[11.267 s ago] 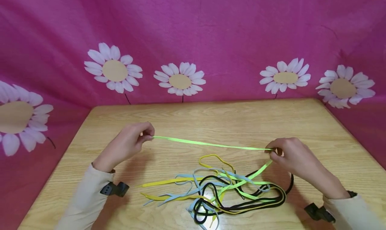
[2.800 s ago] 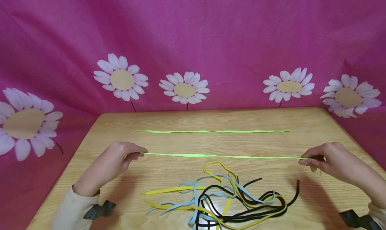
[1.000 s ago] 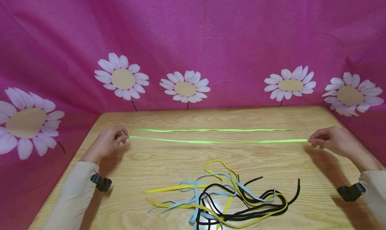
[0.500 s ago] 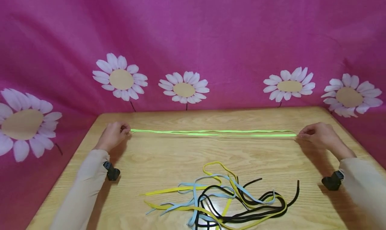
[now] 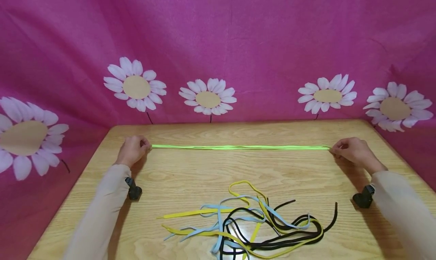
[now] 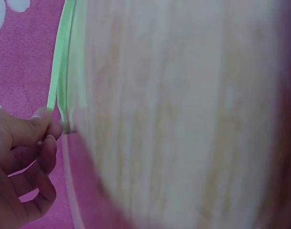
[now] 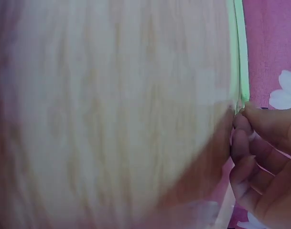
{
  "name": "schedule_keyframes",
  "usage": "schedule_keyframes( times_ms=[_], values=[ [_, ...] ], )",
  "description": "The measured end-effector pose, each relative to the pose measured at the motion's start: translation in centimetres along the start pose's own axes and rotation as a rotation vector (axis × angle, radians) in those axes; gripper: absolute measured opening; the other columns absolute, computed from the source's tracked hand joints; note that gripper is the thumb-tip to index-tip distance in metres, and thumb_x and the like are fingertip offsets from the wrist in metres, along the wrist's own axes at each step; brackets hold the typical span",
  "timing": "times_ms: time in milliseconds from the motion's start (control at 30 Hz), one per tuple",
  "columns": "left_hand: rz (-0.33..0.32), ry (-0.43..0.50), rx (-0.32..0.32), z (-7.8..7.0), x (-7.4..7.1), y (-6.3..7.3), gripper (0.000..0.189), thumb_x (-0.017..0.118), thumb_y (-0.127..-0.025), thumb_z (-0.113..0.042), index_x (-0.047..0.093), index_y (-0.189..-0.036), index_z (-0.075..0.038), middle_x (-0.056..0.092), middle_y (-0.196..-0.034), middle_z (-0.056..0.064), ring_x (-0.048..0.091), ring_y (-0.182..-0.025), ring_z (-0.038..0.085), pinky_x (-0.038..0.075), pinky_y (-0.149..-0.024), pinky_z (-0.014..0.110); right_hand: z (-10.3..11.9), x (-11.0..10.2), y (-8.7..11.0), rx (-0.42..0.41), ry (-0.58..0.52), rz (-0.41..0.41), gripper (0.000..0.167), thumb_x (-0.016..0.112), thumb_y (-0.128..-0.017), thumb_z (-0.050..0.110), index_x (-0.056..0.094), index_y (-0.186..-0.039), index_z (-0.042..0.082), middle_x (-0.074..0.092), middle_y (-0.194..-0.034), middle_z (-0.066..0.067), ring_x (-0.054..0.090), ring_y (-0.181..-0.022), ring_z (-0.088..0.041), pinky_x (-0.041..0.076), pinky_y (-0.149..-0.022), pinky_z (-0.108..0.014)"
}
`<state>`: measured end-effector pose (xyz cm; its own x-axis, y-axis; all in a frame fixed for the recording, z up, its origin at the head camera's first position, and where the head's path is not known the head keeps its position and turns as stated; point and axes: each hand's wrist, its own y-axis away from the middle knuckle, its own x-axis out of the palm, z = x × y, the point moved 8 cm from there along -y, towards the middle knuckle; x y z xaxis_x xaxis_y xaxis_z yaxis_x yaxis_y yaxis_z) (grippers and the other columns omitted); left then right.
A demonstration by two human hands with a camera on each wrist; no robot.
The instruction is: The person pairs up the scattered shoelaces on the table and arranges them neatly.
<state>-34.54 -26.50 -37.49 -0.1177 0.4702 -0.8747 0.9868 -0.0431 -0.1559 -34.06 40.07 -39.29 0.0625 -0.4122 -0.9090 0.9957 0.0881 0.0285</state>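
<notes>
Two neon green shoelaces run side by side across the far part of the table, nearly overlapping in the head view. My left hand (image 5: 133, 150) pinches the left end of one green shoelace (image 6: 55, 71) between thumb and fingertips. The right hand (image 5: 352, 153) pinches that lace's other end (image 7: 244, 71), so it stretches straight between the hands. Right beside it lies the second green shoelace (image 6: 63, 90), its left tip close to my left fingertips. In the head view I cannot tell the two laces apart along most of their length.
Nearer on the wooden table (image 5: 190, 169) lies a loose tangle of yellow shoelaces (image 5: 185, 214), light blue shoelaces (image 5: 219, 214) and black round laces (image 5: 289, 245). A pink cloth with daisies (image 5: 262, 44) hangs behind the table and at its sides.
One green shoelace was pulled from the tangle and laid at the back. Both hands then carried the second, stretched, away from me and lowered it beside the first.
</notes>
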Motion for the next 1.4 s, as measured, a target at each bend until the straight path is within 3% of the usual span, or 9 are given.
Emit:
schedule_keyframes(
  times_ms=[267, 600, 833, 1067, 1233, 1400],
  values=[
    [-0.009, -0.002, -0.038, 0.2, -0.2, 0.1, 0.005, 0.067, -0.088, -0.004, 0.066, -0.086, 0.001, 0.065, -0.082, 0.016, 0.058, -0.077, 0.031, 0.046, -0.071, 0.045, 0.1, 0.1, -0.3, -0.042, -0.002, -0.007, 0.020, 0.062, -0.093, 0.018, 0.068, -0.092, 0.000, 0.066, -0.078, -0.007, 0.057, -0.075, -0.024, 0.041, -0.065, -0.034],
    [0.047, -0.002, -0.076, 0.6, 0.4, 0.2, 0.008, 0.068, -0.089, -0.008, 0.065, -0.087, 0.000, 0.065, -0.081, 0.015, 0.058, -0.077, 0.030, 0.045, -0.070, 0.042, 0.1, 0.3, -0.5, -0.041, -0.010, -0.012, 0.019, 0.061, -0.094, 0.017, 0.067, -0.089, 0.000, 0.064, -0.073, -0.002, 0.053, -0.070, -0.020, 0.039, -0.064, -0.033],
    [0.052, -0.003, -0.052, 0.5, 0.6, 0.2, 0.008, 0.069, -0.088, -0.009, 0.066, -0.087, -0.001, 0.067, -0.084, 0.017, 0.060, -0.082, 0.033, 0.046, -0.074, 0.045, -0.7, 0.2, -0.5, -0.001, -0.030, -0.042, 0.020, 0.058, -0.096, 0.017, 0.065, -0.094, -0.002, 0.064, -0.073, -0.002, 0.054, -0.067, -0.018, 0.040, -0.060, -0.031],
    [0.040, 0.016, 0.006, -0.2, 0.8, 0.1, 0.006, 0.067, -0.087, -0.003, 0.066, -0.085, 0.002, 0.064, -0.078, 0.015, 0.058, -0.075, 0.029, 0.046, -0.069, 0.040, -1.4, 0.2, -0.4, 0.059, -0.086, -0.053, 0.024, 0.054, -0.098, 0.017, 0.062, -0.096, -0.005, 0.064, -0.074, -0.004, 0.057, -0.065, -0.017, 0.044, -0.058, -0.029],
    [0.050, 0.021, 0.019, -0.3, 0.8, 0.1, 0.006, 0.068, -0.087, -0.003, 0.065, -0.086, 0.003, 0.063, -0.078, 0.015, 0.057, -0.075, 0.029, 0.045, -0.069, 0.041, -0.9, 0.2, -0.5, 0.009, -0.072, -0.064, 0.027, 0.056, -0.099, 0.024, 0.063, -0.101, -0.001, 0.065, -0.083, -0.011, 0.056, -0.074, -0.023, 0.042, -0.062, -0.030],
    [0.060, 0.018, 0.005, 0.0, 0.9, 0.0, 0.007, 0.067, -0.088, -0.005, 0.065, -0.088, 0.002, 0.063, -0.079, 0.016, 0.057, -0.076, 0.029, 0.045, -0.071, 0.043, -0.4, 0.6, -0.6, -0.058, -0.079, -0.022, 0.027, 0.062, -0.095, 0.027, 0.065, -0.107, 0.003, 0.063, -0.095, -0.015, 0.053, -0.084, -0.030, 0.040, -0.068, -0.035]
  ],
)
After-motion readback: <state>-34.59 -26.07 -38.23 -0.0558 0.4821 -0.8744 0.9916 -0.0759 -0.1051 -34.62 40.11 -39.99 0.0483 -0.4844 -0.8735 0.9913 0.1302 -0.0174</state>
